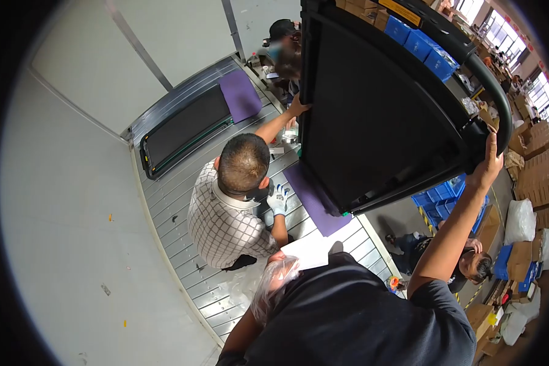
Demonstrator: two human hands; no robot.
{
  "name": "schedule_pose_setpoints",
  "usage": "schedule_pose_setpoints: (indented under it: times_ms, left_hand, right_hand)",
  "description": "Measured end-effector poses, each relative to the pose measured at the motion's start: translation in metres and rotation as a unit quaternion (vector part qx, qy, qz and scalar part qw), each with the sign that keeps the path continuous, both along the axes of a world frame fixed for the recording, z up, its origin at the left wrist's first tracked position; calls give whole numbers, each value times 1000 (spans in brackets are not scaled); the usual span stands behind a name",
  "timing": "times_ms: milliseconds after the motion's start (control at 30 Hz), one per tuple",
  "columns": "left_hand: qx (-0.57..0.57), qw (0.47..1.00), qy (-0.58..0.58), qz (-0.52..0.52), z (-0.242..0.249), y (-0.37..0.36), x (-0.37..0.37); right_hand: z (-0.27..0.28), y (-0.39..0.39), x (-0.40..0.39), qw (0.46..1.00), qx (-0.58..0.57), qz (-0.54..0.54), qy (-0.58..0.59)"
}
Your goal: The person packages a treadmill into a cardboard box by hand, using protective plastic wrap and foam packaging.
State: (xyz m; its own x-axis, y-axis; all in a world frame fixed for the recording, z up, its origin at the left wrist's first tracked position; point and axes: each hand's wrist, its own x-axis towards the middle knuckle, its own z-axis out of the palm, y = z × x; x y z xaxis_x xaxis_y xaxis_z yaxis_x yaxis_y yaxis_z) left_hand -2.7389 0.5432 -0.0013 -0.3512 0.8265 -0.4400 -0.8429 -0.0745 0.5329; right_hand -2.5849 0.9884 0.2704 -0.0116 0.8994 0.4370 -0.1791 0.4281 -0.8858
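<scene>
A black folded treadmill (378, 116) stands upright on one end, leaning to one side, its lower end on a purple mat (314, 204). My right hand (487, 163) is raised and grips the frame near the curved handrail (503, 104). Low in front of my dark shirt, my left hand (279, 272) is closed on a crumpled clear plastic bag (268, 290). A white sheet (308, 250) lies against that hand; whether the fingers hold it too is hard to see. Facing the treadmill, a co-worker in a checked shirt (226, 219) has one bare hand on its edge and a gloved hand (278, 199) lower down.
Metal slats (189, 213) cover the floor, bordered by a pale wall (73, 201). Another black walking deck (189, 131) lies at the back beside a purple pad (241, 96). People are near the treadmill's far side and lower right. Blue crates (439, 198) and cardboard boxes (540, 168) fill the right.
</scene>
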Motion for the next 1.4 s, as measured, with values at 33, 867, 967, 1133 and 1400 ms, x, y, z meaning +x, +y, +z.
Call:
schedule_pose_setpoints:
  times_ms: [33, 867, 967, 1133, 1400]
  left_hand:
    - [-10, 1000, -3, 15, 7, 1, 1]
    - [-116, 944, 300, -77, 63, 10, -38]
    - [-111, 944, 309, -34, 75, 37, -42]
    - [-138, 844, 511, -90, 107, 87, -77]
    - [-56, 895, 443, 0, 152, 173, -157]
  right_hand:
    - [1, -1, 0, 1000, 5, -3, -1]
    - [-33, 28, 54, 990, 7, 139, -35]
    - [-51, 67, 84, 980, -1, 199, -12]
    - [-55, 66, 79, 988, -49, 149, -1]
    - [-62, 57, 78, 985, -61, 142, 79]
